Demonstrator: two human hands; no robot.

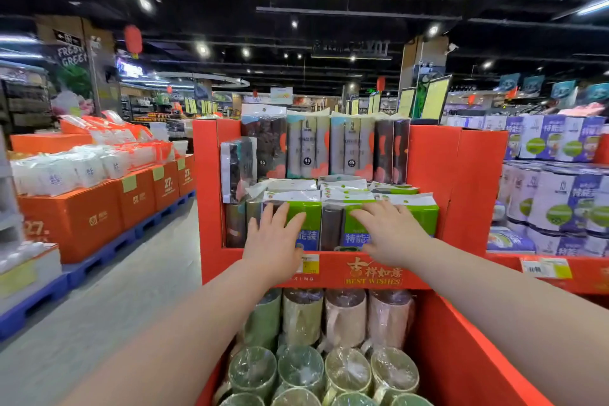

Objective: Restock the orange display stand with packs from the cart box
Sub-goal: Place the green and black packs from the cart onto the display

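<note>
The orange display stand [454, 175] stands straight ahead, filled with packs. Green-and-blue packs [423, 212] fill its front row, and tall grey and dark packs [308, 147] stand behind them. My left hand [273, 241] lies flat with straight fingers against the front of a green pack. My right hand [392, 231] presses flat on the neighbouring green pack. Below my arms is an orange box [461, 349] holding several plastic-wrapped cylindrical rolls [301, 369] in green, pink and beige.
To the left, orange cartons [99, 217] on blue pallets [99, 260] carry white packs, with a grey aisle floor [115, 300] between. On the right stand stacked purple-and-white packs [557, 194]. A price tag [309, 264] hangs on the stand's front lip.
</note>
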